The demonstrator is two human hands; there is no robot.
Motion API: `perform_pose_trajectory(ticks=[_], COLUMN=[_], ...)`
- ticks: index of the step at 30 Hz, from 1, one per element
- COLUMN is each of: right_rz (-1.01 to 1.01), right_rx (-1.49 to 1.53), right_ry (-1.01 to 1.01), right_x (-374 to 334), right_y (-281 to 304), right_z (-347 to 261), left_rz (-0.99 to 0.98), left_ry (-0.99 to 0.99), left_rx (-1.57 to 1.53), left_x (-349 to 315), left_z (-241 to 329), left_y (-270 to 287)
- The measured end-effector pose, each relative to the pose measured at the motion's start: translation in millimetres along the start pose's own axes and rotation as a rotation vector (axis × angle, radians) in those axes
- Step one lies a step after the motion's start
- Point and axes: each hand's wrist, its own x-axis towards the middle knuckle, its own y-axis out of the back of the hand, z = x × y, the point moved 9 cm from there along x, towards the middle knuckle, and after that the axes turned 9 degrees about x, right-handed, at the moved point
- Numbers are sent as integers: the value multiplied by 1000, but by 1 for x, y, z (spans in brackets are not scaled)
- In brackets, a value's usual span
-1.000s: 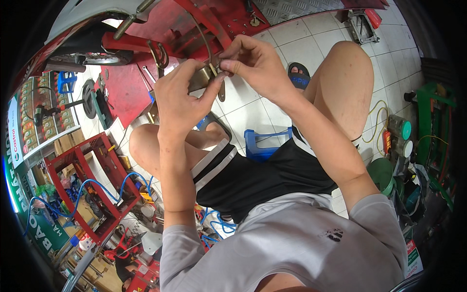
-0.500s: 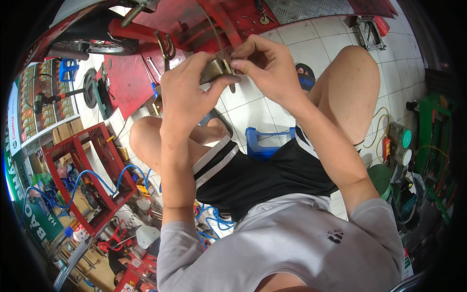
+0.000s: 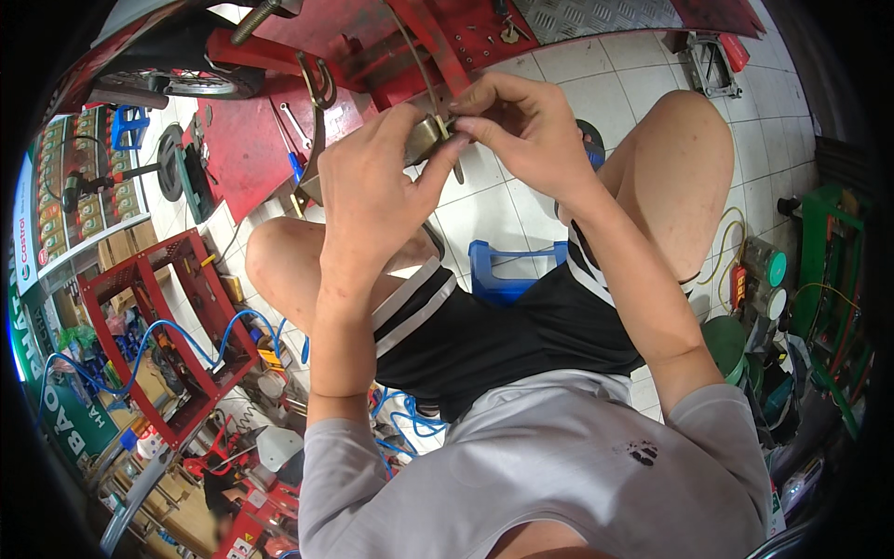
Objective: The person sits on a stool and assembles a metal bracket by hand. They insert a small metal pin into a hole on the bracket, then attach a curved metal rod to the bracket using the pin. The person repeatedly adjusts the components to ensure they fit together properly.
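Observation:
My left hand (image 3: 374, 172) is closed around a rounded, brass-coloured metal part (image 3: 422, 142), thumb below and fingers over the top. At the part's right side, the thumb and fingers of my right hand (image 3: 523, 121) pinch together at a small dark piece that is mostly covered. The fingertips of both hands almost meet there. A thin, flat metal tab (image 3: 457, 171) sticks out below them. From above, a thin dark hose or cable (image 3: 410, 42) runs down to the same spot. What exactly the right fingertips grip is too small to tell.
A red work platform (image 3: 244, 154) with wrenches (image 3: 296, 126) lies beyond my left hand, below a motorbike wheel (image 3: 219, 84). A blue plastic stool (image 3: 494, 279) is between my legs. At left stands a red tool cart (image 3: 158, 410) with a coiled blue air hose (image 3: 172, 326).
Both hands have shifted slightly to the right and down, together with the brass-coloured part. The right fingers remain pinched at its edge.

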Motion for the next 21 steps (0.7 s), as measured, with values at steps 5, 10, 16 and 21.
perform_pose_trajectory(ticks=[5, 10, 16, 21], right_rz=[-35, -37, -75, 18], right_rx=[3, 123, 123, 137], right_ry=[8, -126, -128, -174], right_x=[-2, 0, 1, -3], right_y=[0, 0, -1, 3], right_z=[-2, 12, 18, 28], left_rz=[-22, -47, -136, -182], left_ry=[-14, -11, -72, -65], left_rx=[-7, -27, 57, 33], left_x=[-1, -1, -5, -9], left_z=[-1, -1, 7, 6], left_y=[-4, -4, -13, -10])
